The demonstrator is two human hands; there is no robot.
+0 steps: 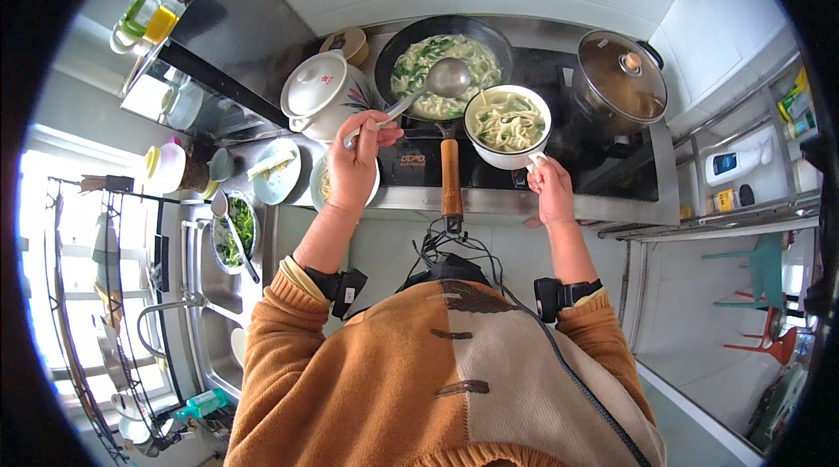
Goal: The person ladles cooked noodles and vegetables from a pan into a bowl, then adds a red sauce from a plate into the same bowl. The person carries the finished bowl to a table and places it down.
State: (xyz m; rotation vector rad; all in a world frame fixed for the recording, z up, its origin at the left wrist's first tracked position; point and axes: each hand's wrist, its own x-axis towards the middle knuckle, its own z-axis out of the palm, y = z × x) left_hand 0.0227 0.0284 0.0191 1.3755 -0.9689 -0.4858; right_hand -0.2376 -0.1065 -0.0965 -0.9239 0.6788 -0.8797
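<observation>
My left hand [359, 162] grips the handle of a metal ladle [448, 78], whose round bowl hangs over the wok. Noodles and leafy greens in pale broth [419, 61] fill much of the black wok [391, 41], and its wooden handle [451, 172] points toward me. In my right hand [552, 185] is the handle of a white enamel mug [505, 158] with a dark rim. Noodles and greens in broth [510, 123] lie inside it. The mug is held at the wok's near right edge; I cannot tell whether they touch. A plate [370, 188] with noodles is partly hidden behind my left forearm.
A white lidded ceramic pot [328, 97] stands left of the wok. On the right of the black cooktop [603, 172] sits a glass-lidded pot [619, 83]. Farther left are a pale plate [280, 188] and a bowl of greens [242, 231] by the sink [219, 342]. Cables [436, 247] hang before me.
</observation>
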